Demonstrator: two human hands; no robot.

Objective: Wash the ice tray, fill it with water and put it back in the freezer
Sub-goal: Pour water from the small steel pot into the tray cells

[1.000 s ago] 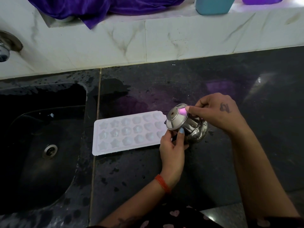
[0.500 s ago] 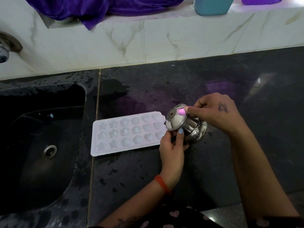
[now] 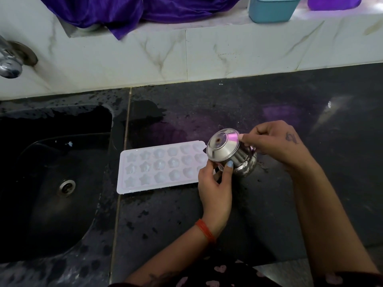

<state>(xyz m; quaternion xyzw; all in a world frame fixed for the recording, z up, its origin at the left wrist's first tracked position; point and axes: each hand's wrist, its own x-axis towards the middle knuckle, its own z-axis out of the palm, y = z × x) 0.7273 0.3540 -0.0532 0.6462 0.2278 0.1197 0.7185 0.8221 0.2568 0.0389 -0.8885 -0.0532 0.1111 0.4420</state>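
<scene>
A white ice tray (image 3: 145, 172) with star and round moulds lies flat on the wet black counter (image 3: 228, 104), just right of the sink. Water glints in its moulds. A small steel pot (image 3: 226, 154) is tipped on its side over the tray's right end, its base facing me. My left hand (image 3: 215, 183) grips the pot from below, thumb on its rim. My right hand (image 3: 273, 141) holds the pot from the right, a fingertip on its base edge.
A black sink (image 3: 41, 183) with a steel drain (image 3: 66, 187) fills the left. A tap (image 3: 10, 63) juts from the white marble wall at upper left. Purple cloth (image 3: 124, 9), a teal container (image 3: 271, 9) and a purple container (image 3: 333, 3) sit on the ledge behind.
Both hands keep the tilted steel pot over the tray's right end; hardly anything has shifted apart from a slight camera move.
</scene>
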